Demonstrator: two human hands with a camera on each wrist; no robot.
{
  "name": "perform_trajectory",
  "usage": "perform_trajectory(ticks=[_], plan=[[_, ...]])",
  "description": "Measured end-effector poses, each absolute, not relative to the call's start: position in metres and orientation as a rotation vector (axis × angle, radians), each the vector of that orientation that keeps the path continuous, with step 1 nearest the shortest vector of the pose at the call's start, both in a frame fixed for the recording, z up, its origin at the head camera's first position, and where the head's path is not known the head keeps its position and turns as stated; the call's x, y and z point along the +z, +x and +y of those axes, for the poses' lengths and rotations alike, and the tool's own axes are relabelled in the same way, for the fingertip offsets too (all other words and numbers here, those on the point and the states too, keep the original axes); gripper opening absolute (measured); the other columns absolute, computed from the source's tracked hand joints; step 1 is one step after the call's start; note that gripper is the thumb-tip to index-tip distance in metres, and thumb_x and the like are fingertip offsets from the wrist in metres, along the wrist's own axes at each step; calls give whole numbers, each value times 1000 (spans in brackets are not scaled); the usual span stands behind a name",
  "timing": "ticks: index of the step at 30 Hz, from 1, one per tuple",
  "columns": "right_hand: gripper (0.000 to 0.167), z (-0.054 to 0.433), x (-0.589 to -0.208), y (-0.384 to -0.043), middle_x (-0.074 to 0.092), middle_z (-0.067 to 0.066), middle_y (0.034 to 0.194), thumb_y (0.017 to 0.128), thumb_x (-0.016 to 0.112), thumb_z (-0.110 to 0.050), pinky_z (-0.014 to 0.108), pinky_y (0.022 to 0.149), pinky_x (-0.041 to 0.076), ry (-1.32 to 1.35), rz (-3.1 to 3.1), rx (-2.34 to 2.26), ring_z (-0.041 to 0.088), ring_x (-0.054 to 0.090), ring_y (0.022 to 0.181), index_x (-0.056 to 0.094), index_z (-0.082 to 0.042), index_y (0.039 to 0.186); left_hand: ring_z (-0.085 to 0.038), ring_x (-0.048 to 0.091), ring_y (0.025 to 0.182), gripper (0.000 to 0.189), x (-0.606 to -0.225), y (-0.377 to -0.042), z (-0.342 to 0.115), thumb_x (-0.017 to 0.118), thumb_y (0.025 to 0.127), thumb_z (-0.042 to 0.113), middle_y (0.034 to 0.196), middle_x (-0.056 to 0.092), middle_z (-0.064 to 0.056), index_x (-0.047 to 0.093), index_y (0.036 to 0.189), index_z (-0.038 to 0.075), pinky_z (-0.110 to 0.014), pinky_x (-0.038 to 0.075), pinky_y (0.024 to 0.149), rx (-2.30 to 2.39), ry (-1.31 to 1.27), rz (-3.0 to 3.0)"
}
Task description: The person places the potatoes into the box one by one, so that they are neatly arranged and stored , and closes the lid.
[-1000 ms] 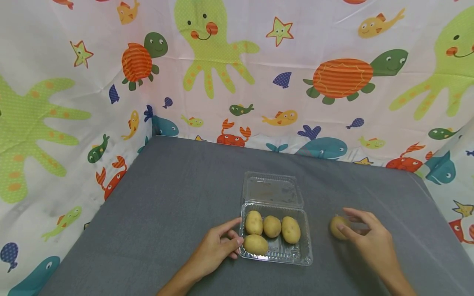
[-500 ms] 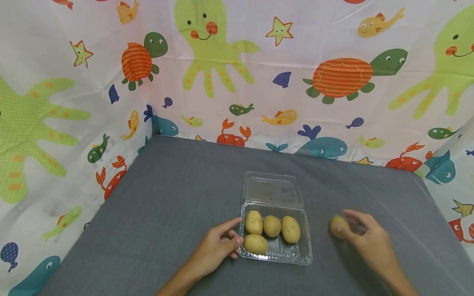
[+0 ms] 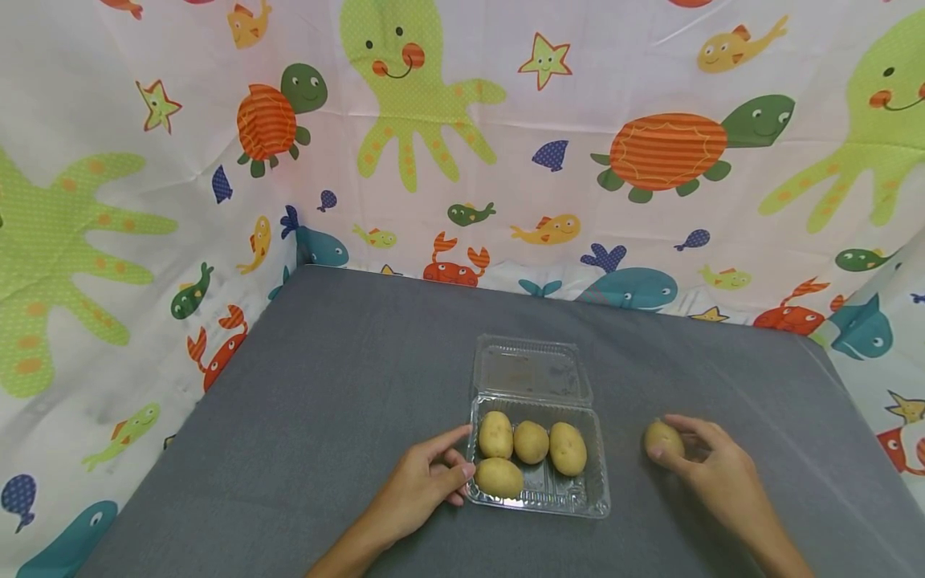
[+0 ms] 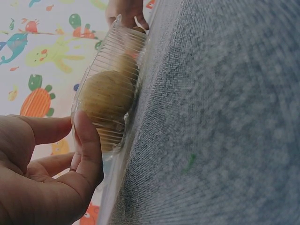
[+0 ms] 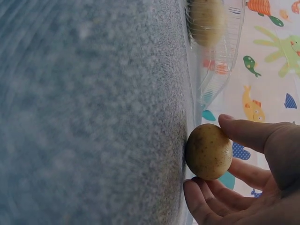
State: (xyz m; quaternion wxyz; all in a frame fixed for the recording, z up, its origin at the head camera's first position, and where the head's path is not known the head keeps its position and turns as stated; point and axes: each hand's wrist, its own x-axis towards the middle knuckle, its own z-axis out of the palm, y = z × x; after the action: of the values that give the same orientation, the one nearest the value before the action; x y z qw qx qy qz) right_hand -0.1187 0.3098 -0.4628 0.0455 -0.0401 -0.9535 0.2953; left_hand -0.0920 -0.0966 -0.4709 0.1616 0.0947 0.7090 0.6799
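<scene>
A clear plastic clamshell container stands on the grey cloth, its lid folded back. Inside lie several potatoes, three in the back row and one at the front left. My left hand holds the container's left side, thumb and fingers at its rim and wall. To the right of the container, my right hand grips a single potato between thumb and fingers. This potato sits right at the cloth in the right wrist view.
Grey cloth covers the table all around the container. A curtain printed with sea animals hangs behind the table and along both sides.
My right hand has closed in on the loose potato, and its thumb and fingers now grip it. The left hand and the container have stayed in place.
</scene>
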Motion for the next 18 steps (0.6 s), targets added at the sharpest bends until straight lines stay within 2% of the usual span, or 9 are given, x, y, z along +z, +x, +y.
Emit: perform_trajectory(ticks=[3, 5, 12, 18], plan=[[60, 309, -462, -119, 70, 24, 123, 84, 92, -40, 30, 73, 54, -117, -2930, 894, 34, 72, 102, 73, -5, 129, -11, 69, 77, 60, -471, -92, -97, 70, 102, 9, 98, 67, -13, 47, 156, -3, -24, 64, 69, 1938, 270, 2023], [61, 309, -462, -120, 70, 25, 124, 85, 91, -41, 34, 74, 54, -123, -2954, 899, 40, 72, 105, 72, -5, 130, -11, 69, 77, 60, -471, -92, -97, 70, 102, 9, 98, 67, -12, 47, 156, -3, -24, 64, 69, 1938, 271, 2024], [62, 311, -460, -121, 71, 25, 126, 87, 88, -44, 34, 69, 53, -134, -3015, 895, 36, 73, 100, 70, -8, 134, -11, 69, 77, 60, -471, -92, -97, 70, 102, 9, 97, 66, -11, 47, 156, -3, -24, 65, 69, 1940, 274, 2026], [59, 310, -460, -119, 72, 25, 125, 86, 90, -37, 30, 64, 54, -122, -2994, 924, 36, 75, 98, 71, -8, 133, -12, 69, 77, 60, -470, -92, -97, 70, 102, 10, 97, 66, -11, 47, 156, -3, -24, 64, 69, 1935, 267, 2030]])
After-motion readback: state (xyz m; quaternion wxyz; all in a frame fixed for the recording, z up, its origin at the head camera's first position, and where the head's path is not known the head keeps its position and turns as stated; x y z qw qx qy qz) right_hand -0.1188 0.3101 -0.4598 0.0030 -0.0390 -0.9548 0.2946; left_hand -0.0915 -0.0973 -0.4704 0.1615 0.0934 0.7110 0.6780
